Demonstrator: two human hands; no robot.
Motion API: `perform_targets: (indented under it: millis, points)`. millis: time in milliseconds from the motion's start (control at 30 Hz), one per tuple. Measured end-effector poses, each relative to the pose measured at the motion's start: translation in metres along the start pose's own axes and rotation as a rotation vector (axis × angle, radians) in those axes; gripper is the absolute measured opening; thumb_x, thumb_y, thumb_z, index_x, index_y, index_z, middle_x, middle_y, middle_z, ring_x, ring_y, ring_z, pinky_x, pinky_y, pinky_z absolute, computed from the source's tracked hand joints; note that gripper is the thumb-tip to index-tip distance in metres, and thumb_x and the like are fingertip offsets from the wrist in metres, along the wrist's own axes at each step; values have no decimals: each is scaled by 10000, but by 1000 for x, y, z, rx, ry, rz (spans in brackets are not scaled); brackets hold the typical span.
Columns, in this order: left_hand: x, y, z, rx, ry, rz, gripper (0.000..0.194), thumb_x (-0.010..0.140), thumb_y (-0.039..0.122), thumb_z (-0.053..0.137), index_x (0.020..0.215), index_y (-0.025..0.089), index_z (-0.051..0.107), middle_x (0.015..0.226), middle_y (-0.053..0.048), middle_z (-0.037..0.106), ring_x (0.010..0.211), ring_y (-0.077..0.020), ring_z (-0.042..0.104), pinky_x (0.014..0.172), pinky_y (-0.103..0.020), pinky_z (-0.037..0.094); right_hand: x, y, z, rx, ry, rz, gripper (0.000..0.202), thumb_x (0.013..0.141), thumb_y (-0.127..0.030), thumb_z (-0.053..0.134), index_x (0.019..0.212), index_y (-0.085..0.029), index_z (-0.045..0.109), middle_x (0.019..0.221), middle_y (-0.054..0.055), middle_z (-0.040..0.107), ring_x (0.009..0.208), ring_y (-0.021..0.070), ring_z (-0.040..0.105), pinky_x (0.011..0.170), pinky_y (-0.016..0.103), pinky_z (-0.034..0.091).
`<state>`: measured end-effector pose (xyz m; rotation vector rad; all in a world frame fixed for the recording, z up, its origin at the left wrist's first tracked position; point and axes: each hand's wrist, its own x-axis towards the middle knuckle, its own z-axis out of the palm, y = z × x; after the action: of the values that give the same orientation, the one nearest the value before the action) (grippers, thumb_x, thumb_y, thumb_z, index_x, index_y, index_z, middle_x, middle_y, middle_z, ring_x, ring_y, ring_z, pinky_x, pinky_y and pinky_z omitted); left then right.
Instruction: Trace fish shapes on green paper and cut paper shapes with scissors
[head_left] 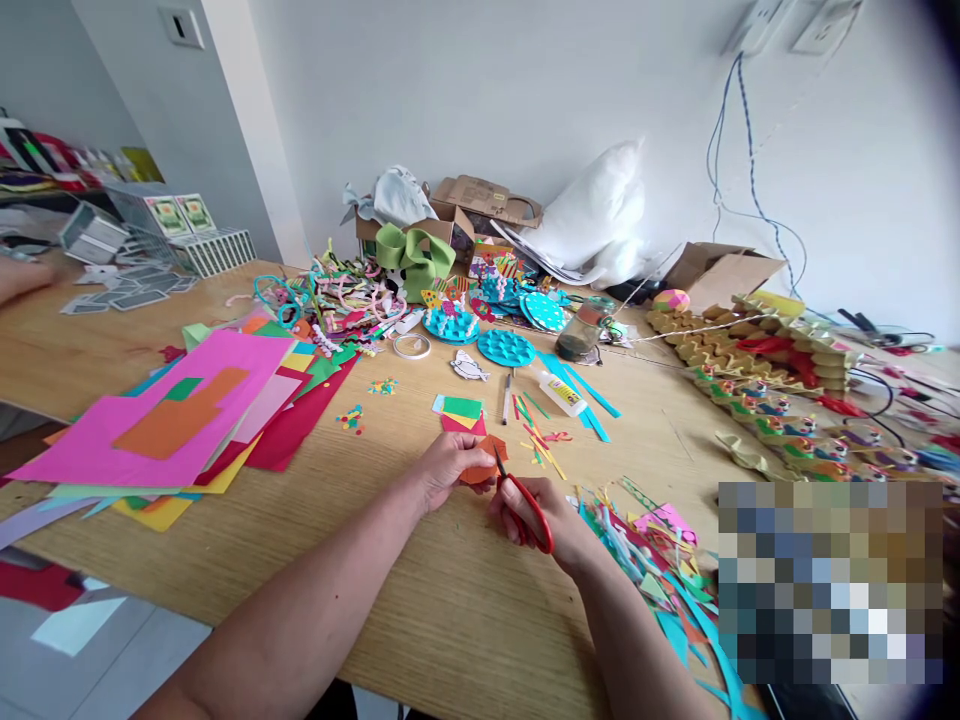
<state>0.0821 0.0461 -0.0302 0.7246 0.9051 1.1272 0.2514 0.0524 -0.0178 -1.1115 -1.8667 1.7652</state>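
Between thumb and fingers, my left hand (450,468) pinches a small piece of orange paper (487,455). Red-handled scissors (536,520) are in my right hand (544,515), their blades up against the orange paper's right side. How far the blades reach into the paper I cannot tell. Just beyond my hands lie small green, yellow and red paper pieces (461,410). Thin coloured paper strips (544,445) are scattered to their right. A pencil-like stick (507,395) and a glue bottle (561,392) lie farther back, near a white fish cutout (469,366).
Stacked coloured paper sheets (247,380) cover the table's left. Paper scraps (645,560) heap beside my right forearm. Egg-carton pieces (750,350) with small figures fill the right side. Blue scalloped discs (506,348), a glass jar (581,332) and cardboard boxes (480,200) stand toward the wall.
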Motion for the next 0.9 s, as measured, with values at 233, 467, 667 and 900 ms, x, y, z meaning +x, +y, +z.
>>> perform_targets:
  millis: [233, 467, 667, 900]
  points:
    - [0, 0, 0, 0, 18, -2, 249, 541, 259, 714, 712, 99, 630, 584, -30, 624, 492, -117, 551, 477, -235, 415, 0, 0, 0, 1, 16, -4, 595, 756, -704, 538, 687, -119, 623, 445, -19, 491, 393, 76, 407, 402, 214, 267]
    - [1, 0, -1, 1, 42, -10, 250, 543, 260, 709, 717, 102, 625, 586, -31, 631, 503, -117, 559, 485, -231, 420, -1, -1, 1, -2, 18, -3, 610, 749, -716, 533, 674, -117, 617, 427, -19, 485, 382, 73, 399, 397, 213, 262]
    - [-1, 3, 1, -2, 33, -24, 235, 543, 250, 695, 715, 104, 628, 580, -39, 640, 495, -124, 557, 492, -247, 435, 0, -1, 1, 10, 22, 7, 604, 747, -715, 536, 666, -122, 612, 416, -22, 480, 372, 73, 393, 390, 212, 252]
    - [-1, 3, 0, 1, 10, -19, 213, 559, 247, 687, 706, 104, 631, 572, -47, 646, 483, -123, 554, 484, -240, 425, 0, 2, 0, 20, 15, -6, 598, 751, -709, 540, 679, -120, 617, 415, -25, 479, 368, 72, 397, 390, 209, 254]
